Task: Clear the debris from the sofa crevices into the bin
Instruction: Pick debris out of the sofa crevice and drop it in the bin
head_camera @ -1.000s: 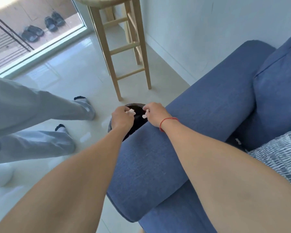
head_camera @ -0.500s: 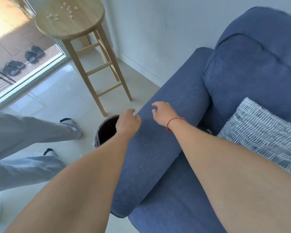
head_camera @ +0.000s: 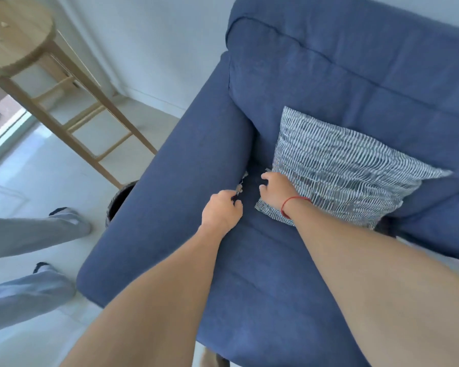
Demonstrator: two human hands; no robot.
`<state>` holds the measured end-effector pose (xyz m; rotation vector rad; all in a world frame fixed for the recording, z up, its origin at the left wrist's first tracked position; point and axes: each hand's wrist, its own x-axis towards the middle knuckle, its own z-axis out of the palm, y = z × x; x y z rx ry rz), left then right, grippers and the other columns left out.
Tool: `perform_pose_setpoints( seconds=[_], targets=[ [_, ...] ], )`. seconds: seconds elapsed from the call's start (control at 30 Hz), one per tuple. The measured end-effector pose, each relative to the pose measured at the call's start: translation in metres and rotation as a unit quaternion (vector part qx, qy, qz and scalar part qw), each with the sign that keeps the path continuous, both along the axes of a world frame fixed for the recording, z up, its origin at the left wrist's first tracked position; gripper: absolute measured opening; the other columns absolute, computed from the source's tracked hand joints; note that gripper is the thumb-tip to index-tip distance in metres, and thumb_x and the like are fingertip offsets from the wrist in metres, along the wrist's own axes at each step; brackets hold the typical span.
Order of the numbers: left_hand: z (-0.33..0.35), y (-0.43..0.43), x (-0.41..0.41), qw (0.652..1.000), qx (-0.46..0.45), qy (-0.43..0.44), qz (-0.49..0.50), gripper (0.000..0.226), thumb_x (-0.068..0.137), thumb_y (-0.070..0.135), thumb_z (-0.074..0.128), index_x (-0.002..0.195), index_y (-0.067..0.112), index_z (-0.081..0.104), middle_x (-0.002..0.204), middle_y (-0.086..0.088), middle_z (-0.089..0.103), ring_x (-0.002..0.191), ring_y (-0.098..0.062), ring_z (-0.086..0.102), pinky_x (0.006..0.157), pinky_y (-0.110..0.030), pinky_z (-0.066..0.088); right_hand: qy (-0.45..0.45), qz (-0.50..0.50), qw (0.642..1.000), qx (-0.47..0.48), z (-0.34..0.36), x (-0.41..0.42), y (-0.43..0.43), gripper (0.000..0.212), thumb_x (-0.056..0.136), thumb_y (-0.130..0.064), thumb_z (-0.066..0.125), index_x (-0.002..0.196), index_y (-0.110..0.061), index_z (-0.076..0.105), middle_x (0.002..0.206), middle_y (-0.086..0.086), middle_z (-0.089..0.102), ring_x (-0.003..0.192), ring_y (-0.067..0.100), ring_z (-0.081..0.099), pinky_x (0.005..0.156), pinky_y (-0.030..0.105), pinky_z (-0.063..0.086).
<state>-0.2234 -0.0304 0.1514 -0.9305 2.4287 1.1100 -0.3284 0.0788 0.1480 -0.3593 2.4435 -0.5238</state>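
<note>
Small whitish paper scraps [head_camera: 245,175] lie in the crevice between the blue sofa's armrest [head_camera: 186,165] and its seat cushion. My left hand [head_camera: 221,211] is at that crevice with its fingers curled and pinched on one scrap [head_camera: 239,187]. My right hand [head_camera: 275,192], with a red string on the wrist, rests open on the seat against the corner of the striped pillow [head_camera: 339,165]. Another scrap [head_camera: 267,169] shows just above its fingers. The dark bin [head_camera: 119,200] stands on the floor behind the armrest, mostly hidden by it.
A tall wooden stool [head_camera: 19,41] with small bits on its top stands left of the sofa, near the wall. Another person's grey trouser legs [head_camera: 32,234] and socked feet are on the pale tiled floor at the left, close to the bin.
Both hands left the bin, crossed the armrest and came down at the seat crevice. The scraps they held over the bin are gone. My view swung right onto the sofa.
</note>
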Motion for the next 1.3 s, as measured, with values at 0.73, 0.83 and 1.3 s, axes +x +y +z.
perform_pose_setpoints(
  seconds=[0.73, 0.83, 1.3],
  targets=[
    [-0.196, 0.004, 0.026, 0.989, 0.092, -0.105, 0.053, 0.065, 0.097, 0.021, 0.048, 0.154, 0.027, 0.016, 0.161, 0.002, 0.017, 0.149, -0.019, 0.017, 0.123, -0.033, 0.012, -0.140, 0.135, 0.981, 0.023, -0.187, 0.028, -0.032, 0.066, 0.087, 0.004, 0.049, 0.147, -0.019, 0.034, 0.157, 0.008, 0.023, 0.136, 0.033, 0.041, 0.108, 0.044, 0.042],
    [-0.215, -0.003, 0.025, 0.988, 0.093, -0.113, 0.042, 0.069, 0.097, 0.020, 0.048, 0.154, 0.030, 0.012, 0.162, 0.004, 0.013, 0.150, -0.018, 0.014, 0.124, -0.039, 0.010, -0.136, 0.169, 0.976, 0.035, -0.204, 0.020, -0.042, 0.075, 0.084, 0.008, 0.047, 0.149, -0.026, 0.031, 0.163, 0.001, 0.007, 0.142, 0.034, 0.032, 0.110, 0.044, 0.040],
    [-0.233, -0.009, 0.004, 0.986, 0.109, -0.126, 0.016, 0.063, 0.096, 0.016, 0.049, 0.153, 0.019, 0.022, 0.159, 0.002, 0.024, 0.148, -0.017, 0.021, 0.123, -0.033, 0.014, -0.140, 0.189, 0.971, 0.030, -0.229, -0.011, -0.055, 0.059, 0.086, 0.006, 0.050, 0.142, -0.011, 0.042, 0.146, 0.010, 0.045, 0.130, 0.030, 0.049, 0.107, 0.036, 0.043]
  ],
)
